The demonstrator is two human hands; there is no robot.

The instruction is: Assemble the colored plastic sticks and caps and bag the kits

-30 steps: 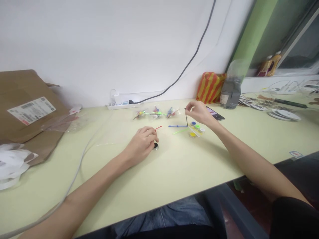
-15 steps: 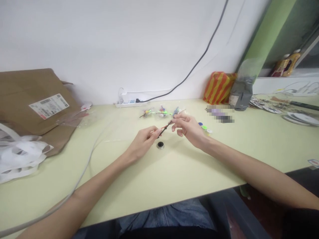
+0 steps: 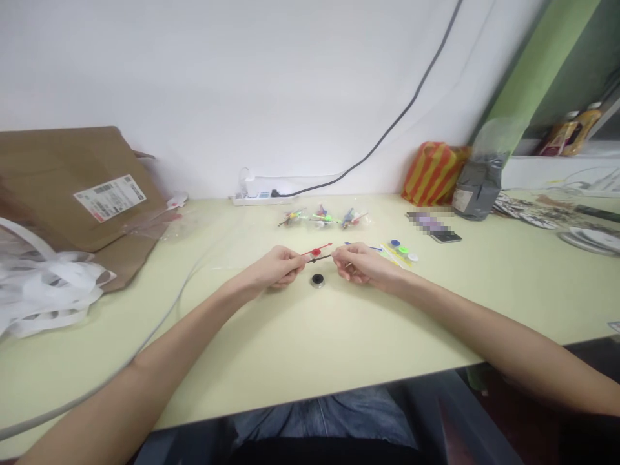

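My left hand (image 3: 278, 267) and my right hand (image 3: 361, 265) meet above the pale green table (image 3: 310, 336). Both pinch the ends of a thin dark rod (image 3: 320, 259) that lies level between them. A small red piece with a thin red arm (image 3: 317, 250) sits on the rod. Just below the rod, a small black round part (image 3: 318, 279) rests on the table. Right of my right hand lie a thin blue stick (image 3: 372, 247) and a strip of small coloured caps (image 3: 402, 250).
Three clear packets of coloured parts (image 3: 322, 217) lie behind the hands, with a white power strip (image 3: 256, 197) against the wall. A brown cardboard parcel (image 3: 72, 194) and white plastic (image 3: 43, 290) are at left. A phone (image 3: 434, 228), striped bag (image 3: 433, 173) and grey pouch (image 3: 477, 184) are at right.
My right hand brought the dark rod over from the caps at right. My left hand left the black round part, and both hands now hold the rod level with the red piece on it.
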